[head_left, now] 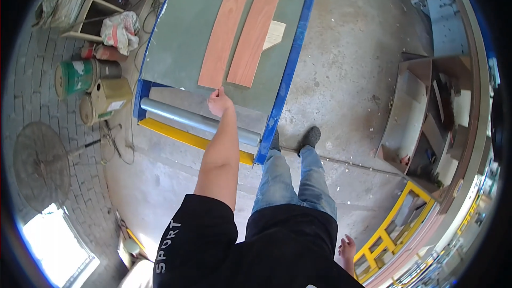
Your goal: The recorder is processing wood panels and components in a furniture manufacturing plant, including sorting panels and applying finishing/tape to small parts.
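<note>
Two long reddish-brown wooden boards, a left board (226,32) and a right board (258,32), lie side by side on a green belt (176,37) with a narrow gap between them. At the near right corner of the left board, my left hand (217,102) is closed with its fingertips on the board's end. A pale, angular piece of wood (274,34) shows partly from beneath the right board. Low beside my body hangs my right hand (347,246), its fingers loosely bent and apart, with nothing seen in it.
Blue side rails (288,74) frame the belt; a metal roller (181,116) and yellow bar (176,134) cross its near end. Drums (74,79), a shelf (101,8) and a round fan (41,162) stand left. A wooden cabinet (408,112) and yellow frame (392,229) are right.
</note>
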Demonstrator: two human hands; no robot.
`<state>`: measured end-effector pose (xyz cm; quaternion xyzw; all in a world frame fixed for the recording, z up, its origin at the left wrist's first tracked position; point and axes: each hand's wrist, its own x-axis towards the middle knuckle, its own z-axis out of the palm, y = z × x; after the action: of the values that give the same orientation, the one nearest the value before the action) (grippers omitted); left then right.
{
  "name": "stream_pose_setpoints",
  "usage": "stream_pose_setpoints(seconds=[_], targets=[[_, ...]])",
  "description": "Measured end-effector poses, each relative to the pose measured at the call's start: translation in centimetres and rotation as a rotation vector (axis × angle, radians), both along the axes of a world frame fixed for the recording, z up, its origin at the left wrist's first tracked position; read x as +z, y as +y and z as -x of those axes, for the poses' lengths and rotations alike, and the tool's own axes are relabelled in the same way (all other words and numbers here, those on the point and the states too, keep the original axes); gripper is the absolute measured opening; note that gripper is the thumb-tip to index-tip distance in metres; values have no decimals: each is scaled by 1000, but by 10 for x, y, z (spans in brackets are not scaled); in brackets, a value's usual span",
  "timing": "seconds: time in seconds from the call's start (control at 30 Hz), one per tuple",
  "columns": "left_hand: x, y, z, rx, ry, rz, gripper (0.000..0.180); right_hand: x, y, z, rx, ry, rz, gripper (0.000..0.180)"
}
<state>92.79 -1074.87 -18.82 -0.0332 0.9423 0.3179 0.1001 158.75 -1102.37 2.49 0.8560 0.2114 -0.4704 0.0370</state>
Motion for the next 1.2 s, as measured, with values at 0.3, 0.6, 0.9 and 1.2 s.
stream_pose_setpoints(seconds=[0.3,0.6,0.9,1.2], targets=[[-13,-36,-2,-288,132,-90,11,-5,186,-36,255,33,-31,40],[-27,-92,2,31,274,-176,23,-2,246,-47,305,64,-26,40],[0,-18,5,-19,137,-89,28,-2,246,-26,377,53,26,41],[-8,-2,-2,-175,228,71,13,0,211,-33,339,87,5,40]])
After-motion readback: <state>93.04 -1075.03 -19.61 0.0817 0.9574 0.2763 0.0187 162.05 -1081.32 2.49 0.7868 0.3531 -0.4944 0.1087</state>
